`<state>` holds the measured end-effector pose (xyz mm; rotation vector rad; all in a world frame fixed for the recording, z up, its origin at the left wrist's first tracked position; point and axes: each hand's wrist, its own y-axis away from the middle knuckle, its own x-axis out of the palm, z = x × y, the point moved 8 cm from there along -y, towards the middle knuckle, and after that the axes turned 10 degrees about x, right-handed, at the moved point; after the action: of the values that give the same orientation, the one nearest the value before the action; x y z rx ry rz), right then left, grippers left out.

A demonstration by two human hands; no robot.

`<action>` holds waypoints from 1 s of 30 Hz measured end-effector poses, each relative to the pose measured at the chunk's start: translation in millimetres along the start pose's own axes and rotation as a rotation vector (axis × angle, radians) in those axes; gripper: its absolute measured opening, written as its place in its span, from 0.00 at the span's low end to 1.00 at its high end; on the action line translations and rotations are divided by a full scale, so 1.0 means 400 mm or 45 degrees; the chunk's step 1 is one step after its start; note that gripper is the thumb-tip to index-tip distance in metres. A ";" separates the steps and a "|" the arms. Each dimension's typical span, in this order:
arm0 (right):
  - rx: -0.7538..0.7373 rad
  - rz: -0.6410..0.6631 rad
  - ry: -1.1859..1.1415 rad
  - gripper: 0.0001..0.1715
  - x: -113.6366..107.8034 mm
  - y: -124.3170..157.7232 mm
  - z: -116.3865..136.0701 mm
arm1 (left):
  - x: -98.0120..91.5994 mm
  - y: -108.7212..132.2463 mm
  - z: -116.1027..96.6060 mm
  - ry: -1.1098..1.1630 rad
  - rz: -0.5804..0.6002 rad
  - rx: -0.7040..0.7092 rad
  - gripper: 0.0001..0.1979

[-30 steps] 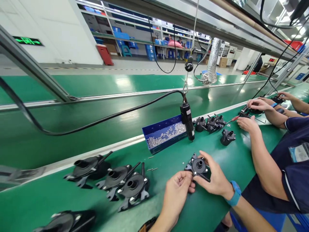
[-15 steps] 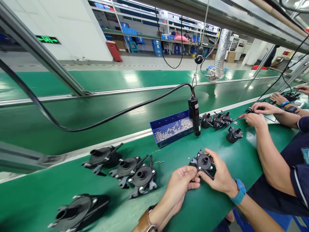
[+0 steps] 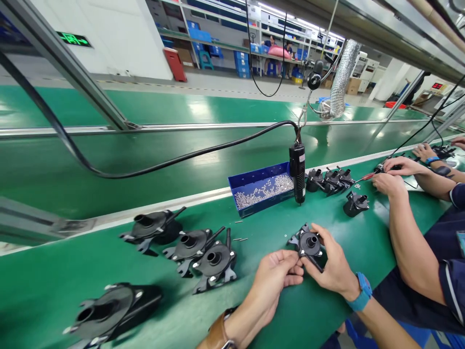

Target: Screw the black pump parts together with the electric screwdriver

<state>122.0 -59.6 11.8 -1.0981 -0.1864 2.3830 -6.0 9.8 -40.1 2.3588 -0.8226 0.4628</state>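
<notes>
In the head view my right hand (image 3: pixel 336 269) grips a black pump-like housing (image 3: pixel 310 244) with a short round spout on top and a thin side tube, from its right side. My left hand (image 3: pixel 278 274), above a brown watch strap, has thumb and forefinger pinched at the housing's near left edge. Whatever lies between those fingertips is too small or hidden to make out. A tiny nut-like ring (image 3: pixel 285 235) lies just left of the housing. Beyond it an electric screwdriver (image 3: pixel 298 172) hangs upright by its cord, beside a blue tray (image 3: pixel 259 209) of small metal parts.
Several like housings (image 3: pixel 215 261) stand on the green bench to the left, with another (image 3: pixel 109 312) nearest me. More housings (image 3: pixel 332 179) stand right of the screwdriver. A few metal pins (image 3: pixel 240 239) lie below the tray. At right, a co-worker's hands (image 3: pixel 390 182) hold a red-tipped tool.
The camera view has shifted slightly, so the bench things sit a little differently in frame. Both hands keep nearly the same hold at the housing.
</notes>
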 end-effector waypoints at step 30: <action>-0.090 -0.045 -0.027 0.45 0.003 -0.010 0.024 | -0.007 0.003 0.004 0.165 -0.082 -0.019 0.26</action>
<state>115.8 -54.9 18.7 -1.0931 -0.2968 2.3737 -8.5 9.2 -42.3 2.3074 -0.6867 0.5739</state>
